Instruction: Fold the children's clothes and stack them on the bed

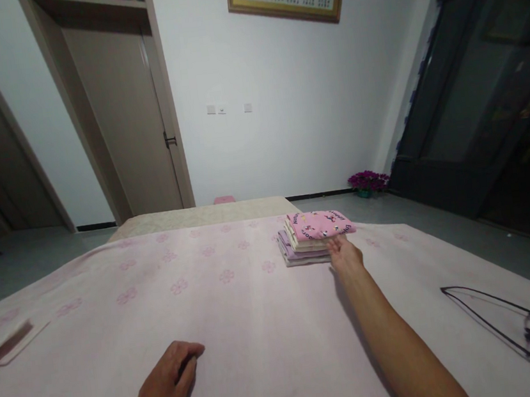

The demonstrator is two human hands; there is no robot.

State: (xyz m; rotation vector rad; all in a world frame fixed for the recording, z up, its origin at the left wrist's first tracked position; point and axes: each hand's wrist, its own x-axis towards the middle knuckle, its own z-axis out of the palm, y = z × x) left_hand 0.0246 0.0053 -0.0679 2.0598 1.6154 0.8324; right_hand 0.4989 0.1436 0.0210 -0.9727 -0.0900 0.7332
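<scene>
A stack of folded cloths (296, 256), lilac and cream, lies on the bed's far part, right of the middle. On top is a pink folded cloth (321, 224) with dark lettering and small printed figures. My right hand (346, 253) reaches forward to the stack's front right corner. Its fingers are closed at the lower edge of the pink cloth, which partly overhangs them; the exact grip is partly hidden. Near the front of the bed, my left hand (169, 381) rests on the sheet, fingers curled and thumb close to the forefinger, with nothing visible in it.
A pale pink flowered sheet (239, 304) covers the bed. At right lies a black wire hanger (495, 318). Partly visible pale folded cloth (9, 342) sits at the left edge. Beyond are a door (119, 113), a white wall and purple flowers (368, 181) on the floor.
</scene>
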